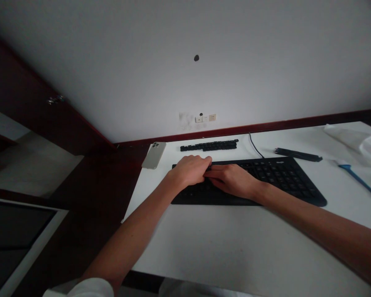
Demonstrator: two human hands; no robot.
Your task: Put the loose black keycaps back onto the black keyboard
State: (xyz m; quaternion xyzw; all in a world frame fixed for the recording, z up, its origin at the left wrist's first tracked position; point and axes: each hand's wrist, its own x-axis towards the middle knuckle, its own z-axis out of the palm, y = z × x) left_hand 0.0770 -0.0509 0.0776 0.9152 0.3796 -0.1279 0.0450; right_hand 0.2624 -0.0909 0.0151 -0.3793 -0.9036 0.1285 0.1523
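A black keyboard (284, 177) lies flat on the white table, its cable leaving from the back edge. My left hand (193, 169) is closed over the keyboard's upper left part, fingers curled and thumb side toward the right hand. Against it, my right hand (231, 177) rests on the keys with its fingers pressed together, their tips meeting the left hand. Whatever sits between the fingertips is hidden from the camera. Behind the keyboard, loose black keycaps (214, 145) are laid out in rows.
A phone (154, 155) lies face down at the table's left edge. To the right are a dark narrow object (298, 154), a blue-headed brush-like tool (360, 181) and crumpled white plastic (363, 140). Wall sockets (205, 119) sit above the table (200, 239).
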